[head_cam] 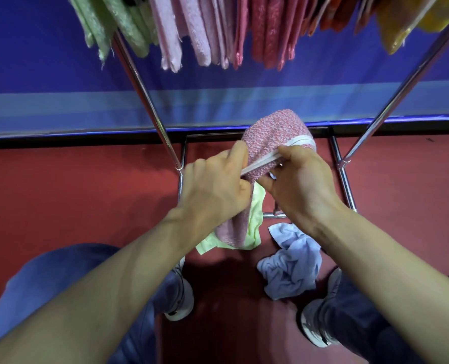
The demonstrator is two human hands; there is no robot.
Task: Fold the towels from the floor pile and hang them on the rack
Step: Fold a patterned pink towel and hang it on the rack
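Observation:
A pink speckled towel [277,130] with a white band is held up in front of me, folded over. My left hand [215,185] grips its left edge by the white band, and my right hand [297,179] pinches the band on the right. The towel's lower part hangs below my left hand. On the red floor lie a light green towel [255,219] and a crumpled pale blue towel [291,261]. The rack's chrome legs [144,98] rise on both sides, with green, pink, red and orange towels [192,30] hanging from the top.
The rack's base frame [345,179] sits on the red floor [60,193] ahead of my shoes [181,298]. A blue wall panel [34,74] stands behind the rack. My legs in jeans flank the floor pile.

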